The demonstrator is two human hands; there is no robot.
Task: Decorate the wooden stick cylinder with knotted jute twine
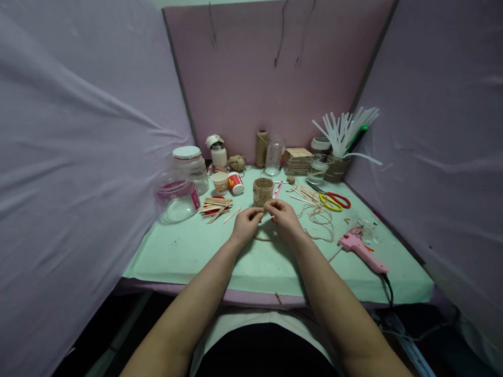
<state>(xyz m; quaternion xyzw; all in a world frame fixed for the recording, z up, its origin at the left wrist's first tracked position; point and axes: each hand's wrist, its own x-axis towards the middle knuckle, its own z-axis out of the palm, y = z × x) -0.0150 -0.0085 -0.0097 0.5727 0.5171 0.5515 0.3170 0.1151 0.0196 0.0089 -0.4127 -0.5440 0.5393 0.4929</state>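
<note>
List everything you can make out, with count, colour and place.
round container: one, brown, centre
loose twine: uncounted, tan, centre and right
glue gun: one, pink, right
scissors: one, red and yellow handles, right
craft sticks: two groups, pale, left and right
paper cups: two, cream and red-white, left
glass jars: at least four, mostly clear, left and back
twine ball: one, tan, back left
twine spool: one, brown, back
wooden squares: one stack, tan, back right
bowl: one, clear, back right
rods: many, white, back right
scraps: uncounted, mixed, right
wires: three, dark, hanging at back
tablecloth: one, pale green, beneath
drapes: two, lilac, sides
forearms: two, bare, front
left hand: one, bare, pinching twine
right hand: one, bare, pinching twine
</note>
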